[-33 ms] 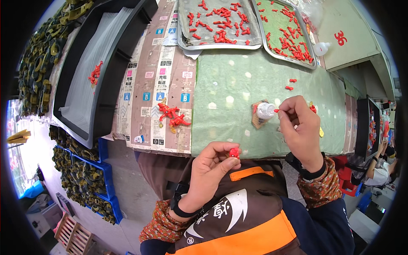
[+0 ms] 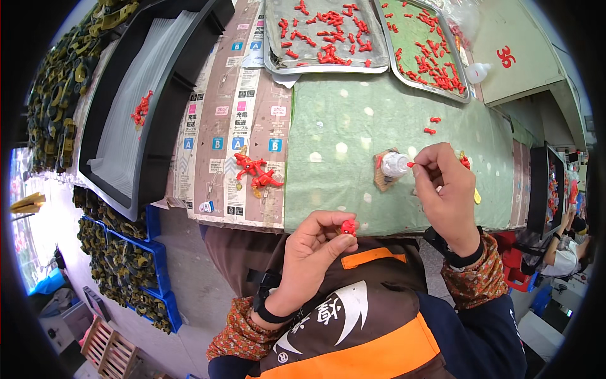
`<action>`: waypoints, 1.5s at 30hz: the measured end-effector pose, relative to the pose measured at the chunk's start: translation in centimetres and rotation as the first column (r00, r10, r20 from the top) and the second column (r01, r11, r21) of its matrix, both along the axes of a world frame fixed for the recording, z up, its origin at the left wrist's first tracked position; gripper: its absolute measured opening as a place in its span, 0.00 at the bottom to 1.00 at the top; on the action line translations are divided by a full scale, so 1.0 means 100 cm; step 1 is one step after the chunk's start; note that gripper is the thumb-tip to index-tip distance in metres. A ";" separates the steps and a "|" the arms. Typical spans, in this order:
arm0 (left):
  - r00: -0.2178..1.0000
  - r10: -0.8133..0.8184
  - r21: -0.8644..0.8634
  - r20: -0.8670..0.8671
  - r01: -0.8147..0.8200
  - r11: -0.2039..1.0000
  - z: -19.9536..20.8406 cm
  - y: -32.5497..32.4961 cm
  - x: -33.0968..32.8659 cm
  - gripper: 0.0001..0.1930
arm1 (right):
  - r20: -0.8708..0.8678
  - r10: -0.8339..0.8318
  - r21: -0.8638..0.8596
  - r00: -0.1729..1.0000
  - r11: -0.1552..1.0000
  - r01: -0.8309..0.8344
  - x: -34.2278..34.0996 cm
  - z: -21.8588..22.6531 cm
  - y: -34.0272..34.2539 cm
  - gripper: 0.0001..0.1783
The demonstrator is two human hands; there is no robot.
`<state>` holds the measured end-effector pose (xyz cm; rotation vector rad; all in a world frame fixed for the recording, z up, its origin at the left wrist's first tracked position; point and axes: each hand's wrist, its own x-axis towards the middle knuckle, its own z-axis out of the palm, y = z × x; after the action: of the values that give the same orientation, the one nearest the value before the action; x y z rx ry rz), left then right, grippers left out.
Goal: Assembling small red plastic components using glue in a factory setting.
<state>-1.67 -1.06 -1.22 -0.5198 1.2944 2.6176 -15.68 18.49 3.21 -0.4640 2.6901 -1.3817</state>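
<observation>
My left hand [image 2: 315, 243] is closed near the table's front edge, pinching a small red plastic toy part [image 2: 348, 227] with dark marks on it. To the right, my right hand [image 2: 445, 186] pinches a small red plastic piece [image 2: 410, 165], mostly hidden by the fingers. Its tip is at the narrow end of a white translucent bottle [image 2: 394, 164]; whether they touch I cannot tell. The bottle rests on a small brown block [image 2: 380, 179]. Left of my hands, red toy figures [image 2: 254, 170] with yellowish translucent parts lie together on the printed cardboard.
Two metal trays [image 2: 328, 69] [image 2: 468, 98] of red pieces stand at the back. Two loose red pieces [image 2: 431, 131] lie on the green cloth [image 2: 328, 126]. A black bin [image 2: 165, 114] is at left. A white bottle [image 2: 478, 72] stands beside a pale box [image 2: 524, 57].
</observation>
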 end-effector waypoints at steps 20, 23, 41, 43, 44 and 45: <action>0.999 0.032 -0.004 -0.007 -0.032 0.999 -0.003 0.002 0.003 0.11 | -0.257 0.101 0.110 0.961 0.991 -0.075 0.002 -0.001 0.003 0.08; 0.999 0.031 -0.003 -0.009 -0.031 1.000 -0.003 0.003 0.002 0.11 | -0.191 0.045 0.074 0.981 0.997 -0.031 0.004 -0.004 0.005 0.06; 0.999 0.049 -0.034 -0.016 -0.049 0.998 -0.003 0.012 0.007 0.13 | 0.018 -0.036 -0.099 0.999 0.994 0.038 0.009 -0.016 0.018 0.05; 0.999 0.049 -0.033 -0.018 -0.049 0.998 -0.003 0.013 0.007 0.13 | 0.012 -0.053 -0.066 0.998 0.996 0.054 0.010 -0.017 0.021 0.05; 0.998 0.054 -0.030 -0.019 -0.054 0.998 -0.003 0.013 0.007 0.13 | 0.013 -0.054 -0.068 0.998 0.996 0.055 0.010 -0.017 0.021 0.05; 0.998 0.059 -0.027 -0.019 -0.059 0.998 -0.003 0.014 0.008 0.13 | 0.017 -0.059 -0.089 0.998 0.994 0.061 0.011 -0.016 0.020 0.05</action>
<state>-0.91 0.31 -1.56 -0.5481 1.3424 2.6614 -14.63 20.49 1.65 -0.3816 2.6605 -1.5200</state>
